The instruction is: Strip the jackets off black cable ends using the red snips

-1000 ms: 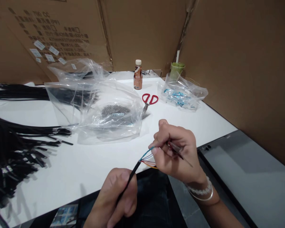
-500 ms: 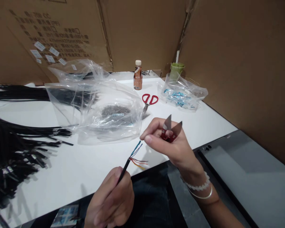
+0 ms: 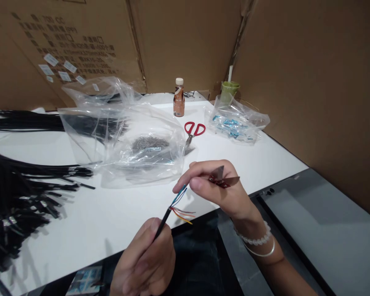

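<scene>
My left hand (image 3: 146, 261) is closed around a black cable (image 3: 162, 226), which slants up and to the right out of the fist. From its stripped end fan thin wires: blue ones (image 3: 179, 195) point upward, while red, brownish and yellow ones (image 3: 184, 215) spread to the right. My right hand (image 3: 225, 198) keeps small red-handled snips (image 3: 220, 181) tucked in its palm, their two pointed blades apart and sticking up and right. Its index fingertip and thumb are at the tips of the blue wires; whether they pinch them I cannot tell.
Black cables (image 3: 21, 197) lie heaped at the left. A clear bag (image 3: 120, 168) of small metal pieces sits mid-table, beside red-handled scissors (image 3: 195, 129). Farther back stand a bottle (image 3: 179, 100), a green cup (image 3: 230, 91) and a bag with blue pieces (image 3: 234, 125). Cardboard (image 3: 185, 45) walls the table's back.
My right hand has tilted, its snips swinging lower and to the right, and its index finger has come down to the blue wires. The cable end has shifted slightly right.
</scene>
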The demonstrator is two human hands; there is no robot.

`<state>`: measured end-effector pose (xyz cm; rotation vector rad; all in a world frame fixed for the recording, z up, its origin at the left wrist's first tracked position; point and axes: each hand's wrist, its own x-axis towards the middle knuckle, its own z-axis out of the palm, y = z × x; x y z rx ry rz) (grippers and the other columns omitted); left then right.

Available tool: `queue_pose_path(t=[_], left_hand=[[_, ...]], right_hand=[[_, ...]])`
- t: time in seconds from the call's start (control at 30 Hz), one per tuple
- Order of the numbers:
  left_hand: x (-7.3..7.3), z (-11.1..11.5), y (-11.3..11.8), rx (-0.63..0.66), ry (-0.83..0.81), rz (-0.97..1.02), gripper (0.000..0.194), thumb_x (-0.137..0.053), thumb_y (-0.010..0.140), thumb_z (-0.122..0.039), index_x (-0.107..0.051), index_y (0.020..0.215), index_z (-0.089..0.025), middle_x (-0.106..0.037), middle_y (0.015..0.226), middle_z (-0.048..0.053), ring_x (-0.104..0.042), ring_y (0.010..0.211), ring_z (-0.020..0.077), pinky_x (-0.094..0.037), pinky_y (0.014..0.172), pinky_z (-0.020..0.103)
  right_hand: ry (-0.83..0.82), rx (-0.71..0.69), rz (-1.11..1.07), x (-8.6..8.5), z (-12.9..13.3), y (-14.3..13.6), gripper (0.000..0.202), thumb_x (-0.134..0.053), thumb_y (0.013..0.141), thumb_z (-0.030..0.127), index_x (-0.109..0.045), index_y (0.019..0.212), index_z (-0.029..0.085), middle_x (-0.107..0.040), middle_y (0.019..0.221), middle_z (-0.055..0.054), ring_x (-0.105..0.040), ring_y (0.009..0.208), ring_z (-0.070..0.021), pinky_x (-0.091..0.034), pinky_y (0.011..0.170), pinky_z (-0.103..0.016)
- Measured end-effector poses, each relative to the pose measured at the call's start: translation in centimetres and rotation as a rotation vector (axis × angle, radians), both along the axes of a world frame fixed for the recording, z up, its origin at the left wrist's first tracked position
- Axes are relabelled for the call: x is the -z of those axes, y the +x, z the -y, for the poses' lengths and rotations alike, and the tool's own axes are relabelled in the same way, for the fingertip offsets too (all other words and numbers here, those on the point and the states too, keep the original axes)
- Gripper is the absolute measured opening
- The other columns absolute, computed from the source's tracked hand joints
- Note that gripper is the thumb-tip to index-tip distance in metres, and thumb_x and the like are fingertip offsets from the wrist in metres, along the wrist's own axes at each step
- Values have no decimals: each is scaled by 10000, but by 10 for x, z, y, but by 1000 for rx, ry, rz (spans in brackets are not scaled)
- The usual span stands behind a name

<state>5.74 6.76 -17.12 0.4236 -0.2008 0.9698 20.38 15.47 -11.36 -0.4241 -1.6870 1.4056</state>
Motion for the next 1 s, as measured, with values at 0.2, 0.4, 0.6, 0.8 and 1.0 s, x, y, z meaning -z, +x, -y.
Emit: queue_pose_path(t=[0.2,0.4,0.6,0.8,1.0], left_hand=[[4,0,-2,-17,-26,-76,521,-387,1001,-318,-377,494,-198,-194,176,-106,-80,108,28,-127,217,127],[5,1,-3,-22,-40,-36,535,-369,1009,-270,-366,480,-190,-165,189,-110,-95,126,17,-144,235,108],[9,3,-6,-13,-53,-189,520,-436,982,-358,-360,494,-197,-226,186,-101,-123,124,36,-177,240,127],[3,3,-1,-20,-49,-90,553,-406,996,-300,-324,460,-194,-160,179,-107,-79,106,21,-127,214,109],[4,1,-2,-2,-26,-74,548,-383,1008,-285,-333,469,-200,-178,204,-98,-117,136,17,-145,227,108]], right_hand=[[-14,60,-31,-1,5,-5,38,-755,744,184,-733,774,186,-563,568,45,-299,433,-56,-267,384,-213],[22,75,-45,-5,8,-5,70,-720,720,127,-719,743,193,-318,452,92,-294,439,-70,-293,403,-210],[76,98,28,-1,5,-1,51,-690,775,175,-726,791,206,-355,439,79,-374,455,-94,-322,422,-232],[117,114,13,-2,6,-2,76,-689,763,139,-704,761,213,-439,456,77,-388,453,-94,-315,465,-262],[268,217,22,4,6,-2,97,-688,763,124,-690,760,221,-412,436,107,-441,476,-97,-352,715,-341]])
